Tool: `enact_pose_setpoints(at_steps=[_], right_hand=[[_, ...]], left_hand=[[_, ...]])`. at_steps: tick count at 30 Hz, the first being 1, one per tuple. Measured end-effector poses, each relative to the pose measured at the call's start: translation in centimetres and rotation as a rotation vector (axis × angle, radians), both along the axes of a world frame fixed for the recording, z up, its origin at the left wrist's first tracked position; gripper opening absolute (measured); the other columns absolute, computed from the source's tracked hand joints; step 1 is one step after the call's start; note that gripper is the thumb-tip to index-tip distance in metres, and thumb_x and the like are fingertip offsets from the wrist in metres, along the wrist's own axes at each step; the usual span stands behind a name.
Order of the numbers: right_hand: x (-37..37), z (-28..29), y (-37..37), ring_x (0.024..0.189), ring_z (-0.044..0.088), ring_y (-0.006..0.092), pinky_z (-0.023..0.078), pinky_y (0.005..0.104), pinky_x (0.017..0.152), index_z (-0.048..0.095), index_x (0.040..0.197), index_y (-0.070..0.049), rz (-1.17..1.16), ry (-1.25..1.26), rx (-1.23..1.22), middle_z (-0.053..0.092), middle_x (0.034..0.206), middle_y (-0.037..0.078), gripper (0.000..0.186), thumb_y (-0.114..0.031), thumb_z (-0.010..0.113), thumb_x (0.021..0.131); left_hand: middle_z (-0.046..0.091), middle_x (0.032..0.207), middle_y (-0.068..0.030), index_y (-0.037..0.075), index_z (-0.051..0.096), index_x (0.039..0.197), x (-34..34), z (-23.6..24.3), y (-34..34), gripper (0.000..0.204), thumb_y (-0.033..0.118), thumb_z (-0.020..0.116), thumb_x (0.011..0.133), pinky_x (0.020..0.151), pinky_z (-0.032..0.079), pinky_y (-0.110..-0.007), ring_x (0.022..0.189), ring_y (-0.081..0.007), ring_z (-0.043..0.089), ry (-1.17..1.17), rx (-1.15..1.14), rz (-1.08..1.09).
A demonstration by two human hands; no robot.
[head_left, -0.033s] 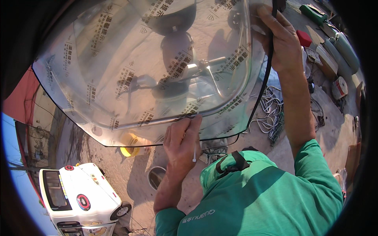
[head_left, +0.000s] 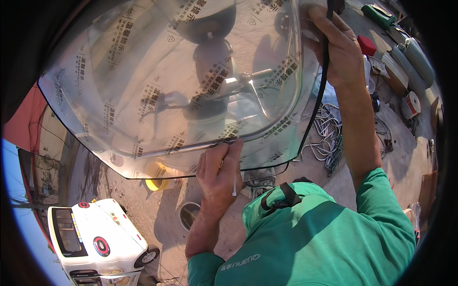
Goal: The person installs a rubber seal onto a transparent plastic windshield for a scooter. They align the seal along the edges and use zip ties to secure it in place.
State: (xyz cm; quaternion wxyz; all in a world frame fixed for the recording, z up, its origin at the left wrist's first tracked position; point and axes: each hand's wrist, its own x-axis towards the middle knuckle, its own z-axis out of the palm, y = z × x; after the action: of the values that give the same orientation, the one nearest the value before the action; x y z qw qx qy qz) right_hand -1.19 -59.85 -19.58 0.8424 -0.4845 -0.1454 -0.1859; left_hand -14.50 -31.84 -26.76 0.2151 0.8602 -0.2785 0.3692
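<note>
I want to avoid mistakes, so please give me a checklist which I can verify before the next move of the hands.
1. Right hand on windshield edge: ok, gripping.
2. Left hand at metal tube: ok.
3. White cable tie present: ok, hanging by left hand.
4. Tie looped around tube: cannot tell, hand hides part.
5. Windshield free of printed marks: not ok, marks spread across it.
6. Ground clear: not ok, tangled silvery pieces lie there.

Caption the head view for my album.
A clear panel, right hand gripping its side, left hand at its bottom, white vehicle beyond.
</note>
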Motion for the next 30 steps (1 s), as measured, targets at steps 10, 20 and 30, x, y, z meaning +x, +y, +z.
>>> enact_pose_setpoints(at_steps=[10,20,30], right_hand=[[-0.4,0.1,-0.4,0.088,0.073,0.0123,0.061,0.0257,0.076,0.070,0.116,-0.005,0.049,0.071,0.024,0.075,0.101,0.005,0.022,-0.023,0.067,0.103],[-3.7,-13.5,0.0,0.102,0.072,0.0256,0.059,0.0418,0.086,0.059,0.137,0.002,0.652,0.328,0.402,0.072,0.121,0.015,0.056,-0.045,0.050,0.107],[-2.1,-15.0,8.2,0.094,0.069,0.0121,0.056,0.0278,0.075,0.051,0.148,-0.003,1.129,0.164,-0.165,0.070,0.111,0.005,0.049,-0.015,0.065,0.102]], left_hand=[[0.065,0.130,-0.0042,0.013,0.080,0.112,0.7,-0.3,0.4,0.036,0.002,0.077,0.077,0.100,0.041,-0.042,0.121,-0.0257,0.057,-0.156,0.157,0.114],[0.065,0.129,-0.0044,0.013,0.080,0.112,0.7,0.0,0.1,0.035,0.002,0.077,0.079,0.100,0.041,-0.042,0.121,-0.0273,0.058,-0.113,0.157,0.124],[0.063,0.130,-0.0109,0.008,0.081,0.109,0.5,0.3,0.2,0.038,-0.002,0.071,0.073,0.105,0.045,-0.045,0.123,-0.0358,0.055,-0.033,0.177,0.124]])
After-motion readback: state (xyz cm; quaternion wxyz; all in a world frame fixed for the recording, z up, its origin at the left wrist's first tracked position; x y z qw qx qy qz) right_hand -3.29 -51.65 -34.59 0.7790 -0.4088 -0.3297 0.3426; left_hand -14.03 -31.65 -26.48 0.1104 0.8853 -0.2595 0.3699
